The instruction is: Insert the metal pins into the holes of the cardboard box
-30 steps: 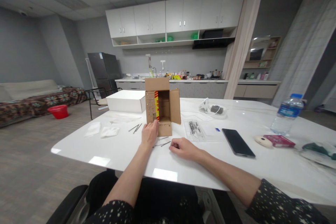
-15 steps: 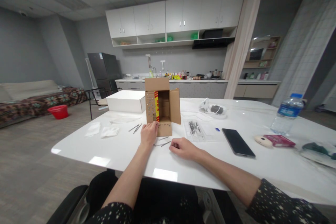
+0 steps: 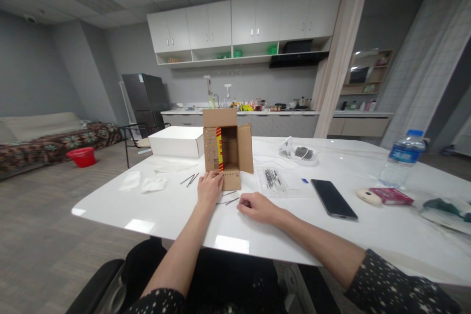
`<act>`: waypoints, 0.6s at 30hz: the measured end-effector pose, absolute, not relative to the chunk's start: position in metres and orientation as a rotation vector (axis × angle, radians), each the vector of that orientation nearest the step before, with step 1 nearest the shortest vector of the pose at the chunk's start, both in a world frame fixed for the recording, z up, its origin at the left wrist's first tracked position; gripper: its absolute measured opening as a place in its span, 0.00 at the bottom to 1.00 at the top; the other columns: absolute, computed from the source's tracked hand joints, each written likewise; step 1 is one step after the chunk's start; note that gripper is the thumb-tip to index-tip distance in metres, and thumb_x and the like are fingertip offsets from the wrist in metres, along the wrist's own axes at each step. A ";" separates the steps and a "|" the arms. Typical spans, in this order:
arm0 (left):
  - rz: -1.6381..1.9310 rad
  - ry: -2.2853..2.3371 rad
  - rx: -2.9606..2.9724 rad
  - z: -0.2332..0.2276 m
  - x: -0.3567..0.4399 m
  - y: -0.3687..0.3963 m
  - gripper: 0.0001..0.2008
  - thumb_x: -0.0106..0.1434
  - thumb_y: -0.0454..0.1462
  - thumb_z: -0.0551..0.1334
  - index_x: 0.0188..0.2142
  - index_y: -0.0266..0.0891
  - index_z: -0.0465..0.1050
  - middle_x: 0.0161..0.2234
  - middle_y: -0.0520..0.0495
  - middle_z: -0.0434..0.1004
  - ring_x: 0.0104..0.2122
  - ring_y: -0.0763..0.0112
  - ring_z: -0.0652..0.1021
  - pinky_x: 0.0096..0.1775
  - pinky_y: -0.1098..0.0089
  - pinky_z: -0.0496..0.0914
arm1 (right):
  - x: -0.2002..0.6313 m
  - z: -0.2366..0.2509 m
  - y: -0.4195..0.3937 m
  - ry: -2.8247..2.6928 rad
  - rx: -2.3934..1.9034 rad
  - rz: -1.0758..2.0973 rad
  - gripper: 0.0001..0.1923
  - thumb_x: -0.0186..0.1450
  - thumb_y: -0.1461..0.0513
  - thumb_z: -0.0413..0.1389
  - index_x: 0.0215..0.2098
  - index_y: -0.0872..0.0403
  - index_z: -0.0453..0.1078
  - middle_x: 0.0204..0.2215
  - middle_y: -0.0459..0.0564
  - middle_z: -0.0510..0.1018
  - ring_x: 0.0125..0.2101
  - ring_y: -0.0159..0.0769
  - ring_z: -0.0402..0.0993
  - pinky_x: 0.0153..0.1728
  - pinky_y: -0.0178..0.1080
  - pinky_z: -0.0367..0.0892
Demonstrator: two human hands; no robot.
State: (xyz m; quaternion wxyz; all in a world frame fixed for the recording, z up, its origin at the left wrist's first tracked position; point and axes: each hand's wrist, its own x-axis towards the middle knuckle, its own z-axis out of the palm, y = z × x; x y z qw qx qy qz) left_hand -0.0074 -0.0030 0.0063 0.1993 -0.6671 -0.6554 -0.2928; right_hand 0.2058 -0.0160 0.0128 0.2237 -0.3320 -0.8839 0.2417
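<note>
- The left hand (image 3: 209,190) rests loosely curled against the lower front corner of the small brown cardboard box (image 3: 226,154), seemingly steadying it; nothing is clamped.
- The box stands upright on the glossy white table (image 3: 176,216), flaps open toward the person.
- The right hand (image 3: 257,207), at its 5 o'clock, lies curled beside thin grey metal nails (image 3: 228,201); whether it pinches one cannot be told.

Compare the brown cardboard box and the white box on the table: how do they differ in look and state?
The brown cardboard box stands tall with its flaps open and its inside showing; the white box lies low, flat and closed. The brown one carries a red and yellow strip; the white one looks plain. The left hand touches the brown box, while nothing touches the white one. Both rest on the white table.
</note>
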 end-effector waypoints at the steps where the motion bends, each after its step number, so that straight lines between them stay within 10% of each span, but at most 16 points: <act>1: -0.816 -1.840 -1.870 0.007 -0.006 -0.004 0.14 0.68 0.39 0.53 0.40 0.45 0.78 0.45 0.45 0.78 0.46 0.61 0.74 0.45 0.61 0.64 | 0.206 0.013 -0.016 -2.442 -0.915 0.665 0.07 0.62 0.61 0.54 0.29 0.55 0.72 0.22 0.44 0.72 0.24 0.29 0.64 0.26 0.32 0.54; 18: -0.738 -1.889 -1.925 0.009 0.001 -0.012 0.13 0.66 0.36 0.54 0.43 0.43 0.76 0.45 0.42 0.73 0.46 0.60 0.73 0.45 0.62 0.65 | 0.206 0.012 -0.015 -2.439 -0.889 0.656 0.07 0.62 0.61 0.54 0.29 0.55 0.72 0.21 0.43 0.72 0.24 0.29 0.64 0.26 0.32 0.54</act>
